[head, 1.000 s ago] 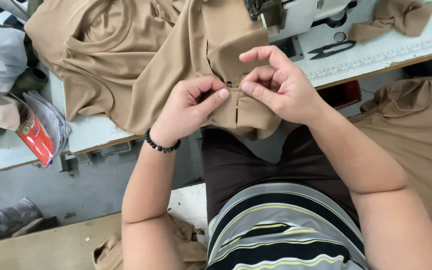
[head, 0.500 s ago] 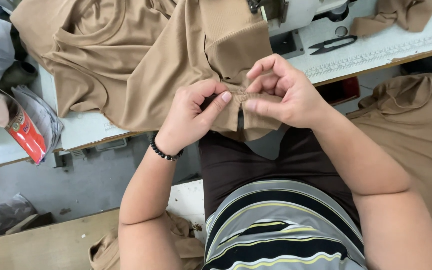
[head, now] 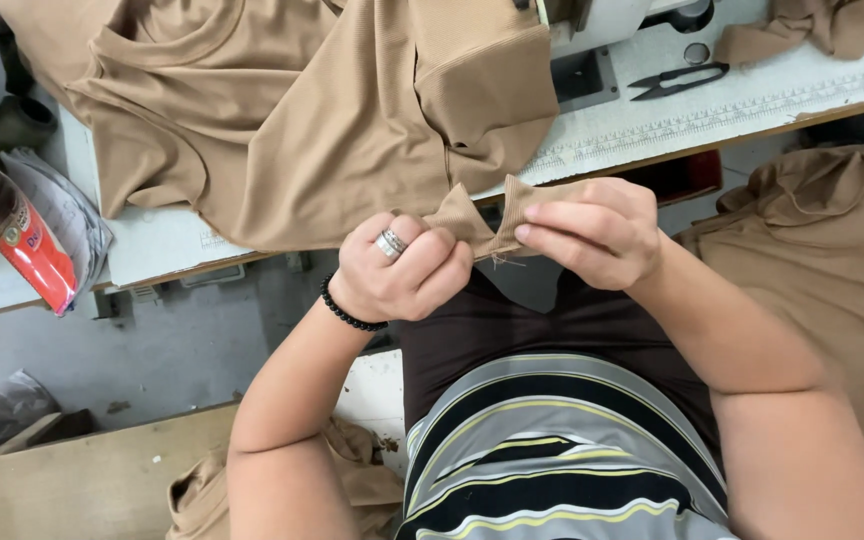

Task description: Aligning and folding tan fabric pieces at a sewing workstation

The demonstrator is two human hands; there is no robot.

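While pinched between both, tan fabric corner (head: 487,225) between clenched left hand (head: 402,270) and gripping right hand (head: 592,235).

One head-worn view, steeply down and close over hands, lap and table edge (head: 652,150)

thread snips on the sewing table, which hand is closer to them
Right. The right hand pinches the tan fabric strip just below and left of the thread snips. The left hand holds the strip's other end, farther left and lower.
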